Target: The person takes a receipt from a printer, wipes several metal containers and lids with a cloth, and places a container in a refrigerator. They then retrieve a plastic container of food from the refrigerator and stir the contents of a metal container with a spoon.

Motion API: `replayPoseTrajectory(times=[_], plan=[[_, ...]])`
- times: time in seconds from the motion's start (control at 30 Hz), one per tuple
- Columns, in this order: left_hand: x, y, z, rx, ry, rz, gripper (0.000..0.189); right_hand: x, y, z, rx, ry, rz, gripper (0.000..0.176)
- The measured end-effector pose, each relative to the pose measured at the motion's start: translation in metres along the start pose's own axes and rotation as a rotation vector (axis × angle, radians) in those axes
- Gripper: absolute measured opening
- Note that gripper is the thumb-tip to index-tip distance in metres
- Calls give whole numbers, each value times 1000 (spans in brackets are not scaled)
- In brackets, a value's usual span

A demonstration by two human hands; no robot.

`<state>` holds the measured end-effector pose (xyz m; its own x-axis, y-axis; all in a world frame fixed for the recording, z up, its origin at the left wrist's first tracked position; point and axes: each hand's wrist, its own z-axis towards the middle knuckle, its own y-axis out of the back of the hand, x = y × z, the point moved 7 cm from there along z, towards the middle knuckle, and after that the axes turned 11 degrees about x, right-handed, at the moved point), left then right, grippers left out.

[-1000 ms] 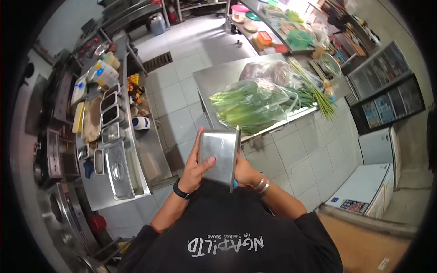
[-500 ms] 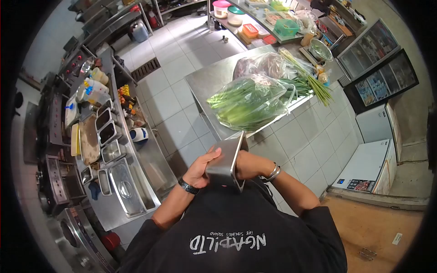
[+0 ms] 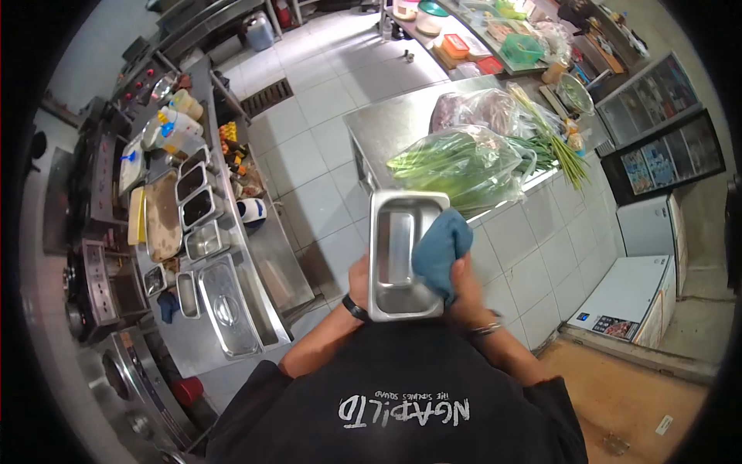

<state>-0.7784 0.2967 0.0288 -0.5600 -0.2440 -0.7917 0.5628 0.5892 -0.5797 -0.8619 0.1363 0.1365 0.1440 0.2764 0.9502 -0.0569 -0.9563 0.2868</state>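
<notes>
A rectangular stainless steel food pan [image 3: 396,251] is held in front of my chest, its open top facing up toward me. My left hand [image 3: 359,280] grips it from the left side, with most of the fingers hidden behind the wall. A bunched blue cloth [image 3: 442,251] is clasped in my right hand [image 3: 465,298], which is slightly blurred. The cloth overlaps the pan's right rim. Past the pan, a clear plastic bag of leafy greens [image 3: 456,166] lies on a steel table [image 3: 386,116].
At left, a steel counter [image 3: 185,367] carries several metal pans, a lidded pan [image 3: 226,309] and bottles. Long green stalks [image 3: 568,158] stick out over the table's right end. A white chest freezer [image 3: 618,290] and an open glass-door fridge [image 3: 665,155] stand at right.
The pan has turned from standing on edge to showing its inside. My right hand has come out from inside it, and the blue cloth is now visible. The view has shifted slightly.
</notes>
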Motion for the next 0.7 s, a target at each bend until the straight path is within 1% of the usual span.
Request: replayPoseTrajectory(times=[0.03,0.07,0.1,0.13,0.17,0.23,0.27,0.33,0.37,0.4,0.43,0.47,0.5,0.53,0.57,0.6,0.63,0.67,0.7], plan=[[-33,-28,-10,76,-179,503,53,-31,-18,-9,-183,125,569,71],[-18,-22,-6,-5,-156,344,40,-10,-21,0,-197,131,558,71],[-33,-34,-8,57,-86,341,44,30,-19,15,-142,213,631,69],[-48,-44,-14,115,-9,339,49,54,-14,27,-86,291,709,67],[-50,-46,-14,144,-7,300,51,51,-6,36,-97,291,707,67],[-50,-48,-13,199,-43,212,56,22,-7,60,47,62,1063,64],[-49,-47,-13,218,-64,195,58,12,3,71,42,68,1060,64],[-47,-45,-15,244,-125,197,62,-19,-1,87,312,-306,570,54],[-41,-43,-15,269,-111,101,65,5,3,88,268,-262,506,41],[-32,-38,-12,299,-83,-44,67,3,3,92,263,-266,508,41],[-12,-30,-6,316,81,-499,87,26,8,101,281,118,156,37],[-9,-26,-5,317,86,-499,87,50,6,100,288,497,-202,35],[-13,-24,-6,338,14,-457,97,57,0,111,453,242,-168,32],[-16,-24,-7,356,-60,-413,108,56,-6,113,456,242,-167,32],[-66,-59,-6,205,-122,-337,129,35,-14,116,487,15,387,33],[-64,-50,-7,201,-128,-333,129,14,-26,113,492,-221,935,33],[-60,-35,-13,232,-154,-243,134,2,-44,106,716,-247,1297,36],[-59,-29,-16,260,-177,-152,139,15,-40,98,602,-380,864,38],[-102,-69,-2,190,-320,-262,144,38,-36,90,586,-136,541,35]])
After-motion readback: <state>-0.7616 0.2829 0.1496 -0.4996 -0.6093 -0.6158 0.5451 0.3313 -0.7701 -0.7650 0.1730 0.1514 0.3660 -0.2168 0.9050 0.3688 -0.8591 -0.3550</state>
